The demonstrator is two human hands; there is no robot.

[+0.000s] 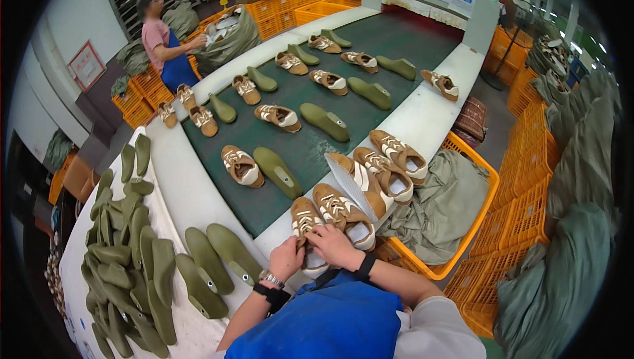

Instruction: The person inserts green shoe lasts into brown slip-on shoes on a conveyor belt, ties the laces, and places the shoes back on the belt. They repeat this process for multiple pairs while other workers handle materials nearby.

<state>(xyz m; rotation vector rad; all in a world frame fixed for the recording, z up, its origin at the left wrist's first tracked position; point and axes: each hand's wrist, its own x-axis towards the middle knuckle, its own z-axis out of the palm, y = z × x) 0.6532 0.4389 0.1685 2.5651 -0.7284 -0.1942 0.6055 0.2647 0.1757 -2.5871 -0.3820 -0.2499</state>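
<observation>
A brown suede sneaker (304, 214) with cream stripes and laces stands on the near white ledge, toe pointing away. My left hand (286, 259) grips its left side near the opening. Across the laces and collar lie the bent fingers of my right hand (330, 245), partly hiding them. Right beside it is a matching sneaker (335, 206) with pale lining. Further right, another sneaker (351, 182) lies on its side, grey sole showing, against two more sneakers (382, 169). Three green shoe lasts (210, 260) lie to the left of my hands.
A dark green conveyor belt (422, 39) carries several sneakers and green lasts (323, 121). Many lasts (119, 253) are heaped on the white-covered table at left. An orange crate (492, 191) with grey-green cloth stands at right, near stacked crates (512, 220). A person (162, 45) stands far left.
</observation>
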